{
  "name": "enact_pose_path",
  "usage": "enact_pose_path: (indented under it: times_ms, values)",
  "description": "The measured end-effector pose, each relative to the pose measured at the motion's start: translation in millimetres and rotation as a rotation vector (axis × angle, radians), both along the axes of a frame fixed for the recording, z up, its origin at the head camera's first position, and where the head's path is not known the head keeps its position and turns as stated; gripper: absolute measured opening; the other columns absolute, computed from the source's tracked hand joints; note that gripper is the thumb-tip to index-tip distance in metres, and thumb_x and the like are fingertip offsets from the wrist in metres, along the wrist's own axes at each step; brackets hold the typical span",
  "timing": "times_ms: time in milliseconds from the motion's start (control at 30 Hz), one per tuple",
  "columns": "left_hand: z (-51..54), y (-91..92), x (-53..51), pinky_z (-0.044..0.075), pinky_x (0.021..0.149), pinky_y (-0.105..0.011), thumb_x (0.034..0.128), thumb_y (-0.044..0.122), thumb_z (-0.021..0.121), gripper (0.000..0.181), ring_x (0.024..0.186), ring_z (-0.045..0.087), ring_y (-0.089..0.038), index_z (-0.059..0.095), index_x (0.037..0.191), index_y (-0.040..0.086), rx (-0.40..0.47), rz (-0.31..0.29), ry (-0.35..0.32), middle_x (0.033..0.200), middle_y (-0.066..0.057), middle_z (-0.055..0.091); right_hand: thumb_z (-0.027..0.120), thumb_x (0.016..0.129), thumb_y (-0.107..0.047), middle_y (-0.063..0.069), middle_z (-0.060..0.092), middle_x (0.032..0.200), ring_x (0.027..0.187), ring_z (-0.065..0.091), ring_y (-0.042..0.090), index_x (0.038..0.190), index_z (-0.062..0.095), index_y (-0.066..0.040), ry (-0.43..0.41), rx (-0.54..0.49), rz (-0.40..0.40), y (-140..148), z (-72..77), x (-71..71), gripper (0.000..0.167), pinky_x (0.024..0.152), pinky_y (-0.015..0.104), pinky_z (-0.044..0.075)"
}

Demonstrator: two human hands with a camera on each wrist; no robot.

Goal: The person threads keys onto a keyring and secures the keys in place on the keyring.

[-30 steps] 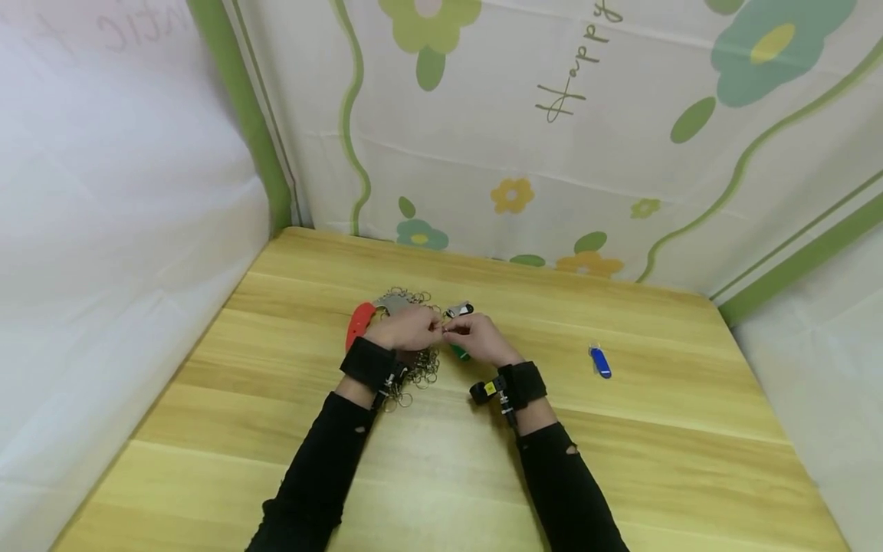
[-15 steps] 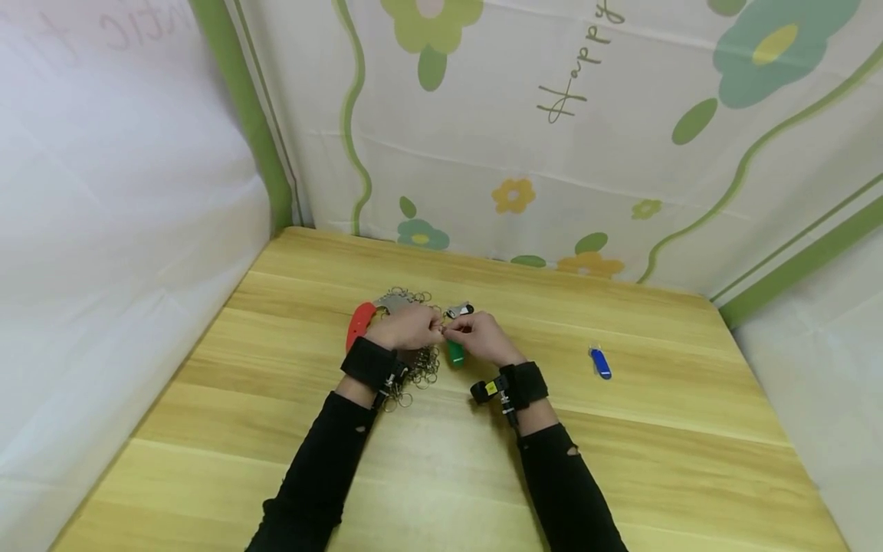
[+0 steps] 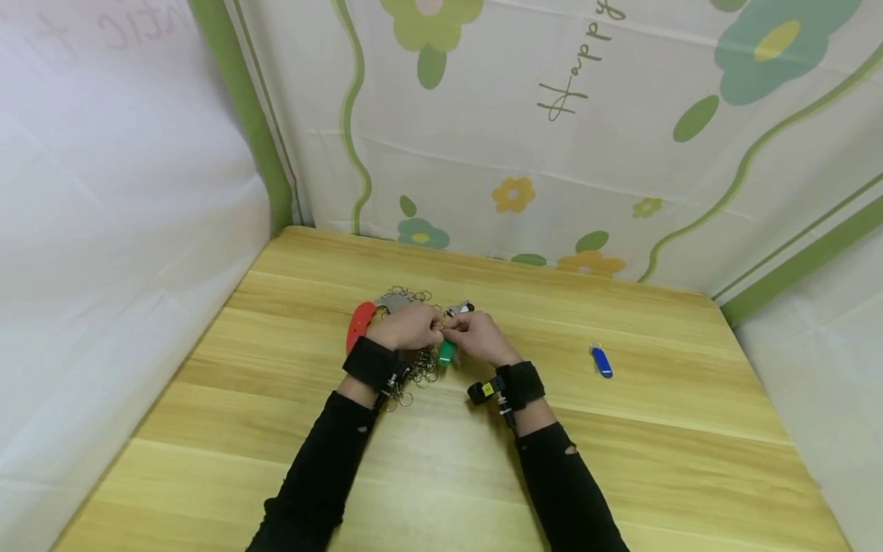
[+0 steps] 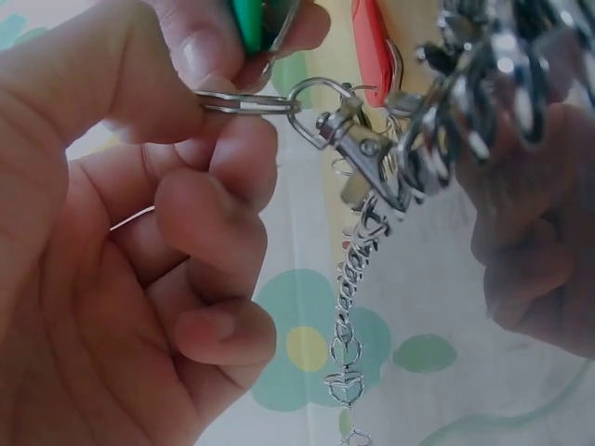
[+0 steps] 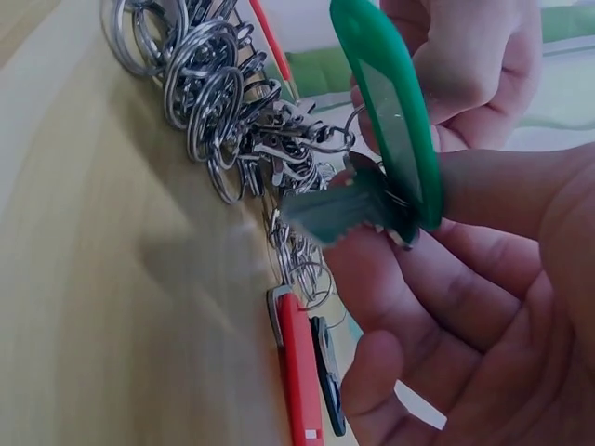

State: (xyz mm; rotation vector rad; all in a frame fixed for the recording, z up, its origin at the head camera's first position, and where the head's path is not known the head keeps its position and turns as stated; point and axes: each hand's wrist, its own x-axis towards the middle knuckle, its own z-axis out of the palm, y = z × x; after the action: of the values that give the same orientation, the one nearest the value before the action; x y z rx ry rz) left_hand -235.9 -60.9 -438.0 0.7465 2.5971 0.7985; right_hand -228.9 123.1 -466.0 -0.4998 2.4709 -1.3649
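Your left fingers (image 4: 244, 153) pinch a metal ring (image 4: 249, 104); your right fingers (image 5: 367, 279) pinch the green tag (image 5: 395, 111), a key (image 5: 337, 210) beside them.

Soft light leaves pale glare on the tabletop (image 3: 441, 475) toward its near edge; in the right wrist view, the key (image 5: 335, 209) above it looks blurred.

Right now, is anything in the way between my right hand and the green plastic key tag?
Nothing visible is. In the right wrist view, your right hand holds the green plastic key tag at one end, thumb touching it. The clustered silvery metal rings lie on the tag's other side, away from the palm.
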Motion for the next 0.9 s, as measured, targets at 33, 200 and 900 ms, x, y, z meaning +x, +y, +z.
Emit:
enact_pose_path:
  times_ms: [33,200,900]
  values:
    - [0.4,0.0,0.2,0.030,0.053,-0.025,0.0870,0.008,0.055,0.023,0.050,0.034,-0.013,0.044,0.067,0.011,-0.001,-0.001,0.001,0.061,0.000,0.035,0.060,0.094,-0.019,0.001,0.067,0.076,0.052,0.047,0.014,0.089,0.072,-0.013,0.000,0.000,-0.003,-0.4,0.5,0.4,0.014,0.050,0.025,0.034]
    - [1.8,0.1,0.9,0.030,0.053,-0.025,0.0864,0.007,0.055,0.022,0.050,0.035,-0.013,0.045,0.068,0.011,-0.007,-0.005,-0.003,0.061,0.000,0.036,0.061,0.094,-0.019,0.001,0.067,0.079,0.055,0.051,0.016,0.089,0.072,-0.013,0.010,0.006,-0.012,-1.3,1.2,0.8,0.014,0.051,0.026,0.036]
    - [-0.1,5.9,2.4,0.030,0.053,-0.025,0.0858,0.009,0.059,0.020,0.049,0.037,-0.013,0.049,0.068,0.012,-0.101,0.010,0.045,0.060,0.001,0.039,0.061,0.093,-0.015,0.000,0.066,0.080,0.057,0.050,0.015,0.079,0.067,-0.011,0.072,0.042,0.025,-2.6,3.5,2.2,0.016,0.051,0.026,0.037]
